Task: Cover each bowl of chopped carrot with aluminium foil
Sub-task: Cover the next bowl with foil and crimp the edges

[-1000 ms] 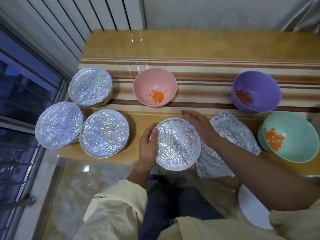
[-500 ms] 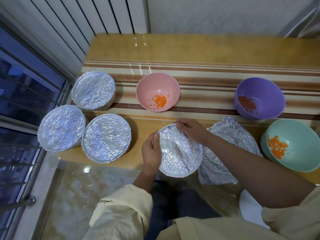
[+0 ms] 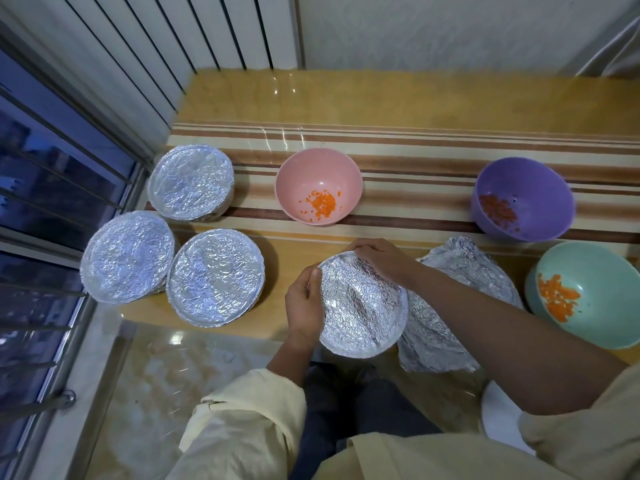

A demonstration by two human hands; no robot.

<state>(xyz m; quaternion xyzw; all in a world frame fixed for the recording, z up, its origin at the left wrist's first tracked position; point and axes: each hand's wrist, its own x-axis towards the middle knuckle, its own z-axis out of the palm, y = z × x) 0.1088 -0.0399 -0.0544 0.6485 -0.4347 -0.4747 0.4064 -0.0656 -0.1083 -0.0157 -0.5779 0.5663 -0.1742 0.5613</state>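
Silver foil is drawn tight across the foil-topped bowl (image 3: 362, 306), which sits at the near edge of the bench (image 3: 381, 98), squarely between both hands and, by the look of it, tipped a little toward the person. The left hand (image 3: 306, 303) is on the bowl's left side with its fingers curled round the rim and its thumb pressed on the foil edge. The right hand (image 3: 381, 258) comes in from the right, its forearm crossing low over the bench, and its fingers bend over the far rim to crimp the foil down there. Both hands are clamped on the one bowl, so neither is free. The bowl is round, so it has no long axis to line up, only the rim to follow. I'd say the near-right stretch of rim has yet to be pressed. Just to the right, touching the bowl and partly under the right forearm, lies the loose foil pile (image 3: 450, 306), so the right hand is plainly the nearer one for the next sheet. The pink bowl (image 3: 311, 168) sits straight beyond the right hand's knuckles, open, with its chopped carrot (image 3: 320, 202) showing. The purple bowl (image 3: 526, 188) and the teal bowl (image 3: 595, 282) are open too, well off to the right. Three covered bowls (image 3: 214, 277) are grouped on the left.
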